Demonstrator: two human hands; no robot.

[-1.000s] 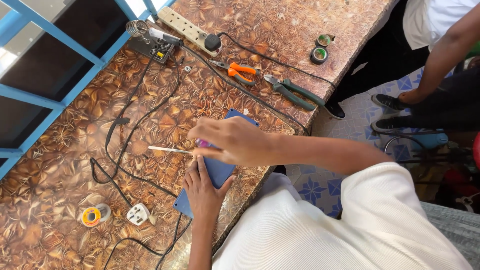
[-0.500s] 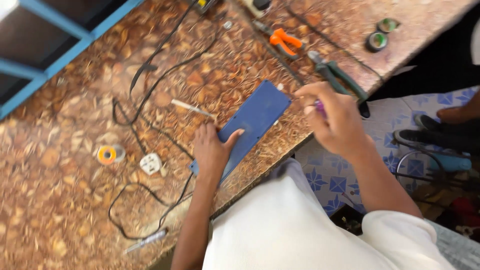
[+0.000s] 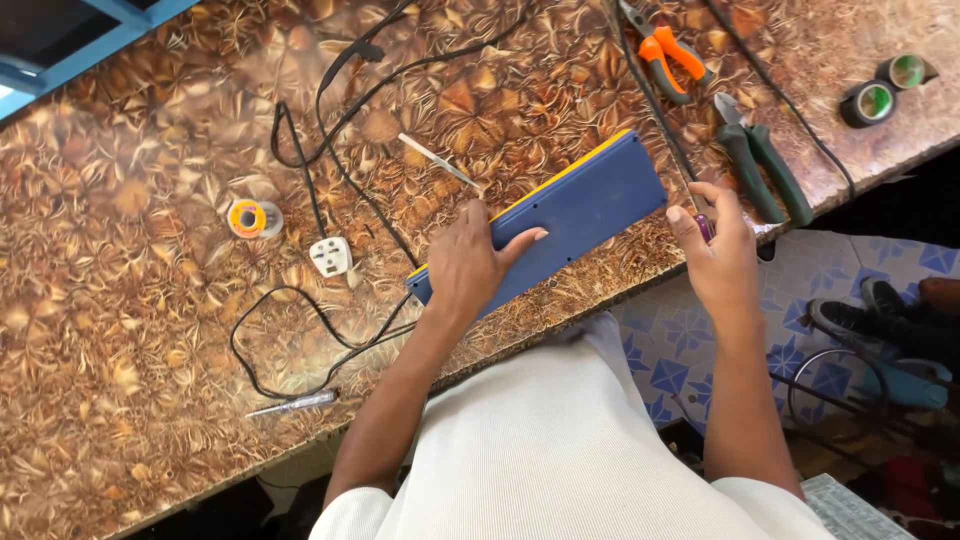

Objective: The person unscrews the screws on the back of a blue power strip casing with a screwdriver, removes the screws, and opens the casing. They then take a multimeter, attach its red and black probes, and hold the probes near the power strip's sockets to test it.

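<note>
Now the left hand (image 3: 470, 268) presses flat, fingers spread, on a blue flat case with a yellow edge (image 3: 570, 215), which lies slanted at the near edge of the patterned tabletop (image 3: 120, 330). Just beside its right end, the right hand (image 3: 722, 255) pinches a small purple-handled tool (image 3: 705, 228), near the green-handled pliers (image 3: 765, 170).

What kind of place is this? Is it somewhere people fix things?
It looks like a small repair workbench, probably for electronics. The patterned table holds green-handled pliers, orange-handled cutters and a spool of solder wire. The left hand presses on a flat blue case.
</note>
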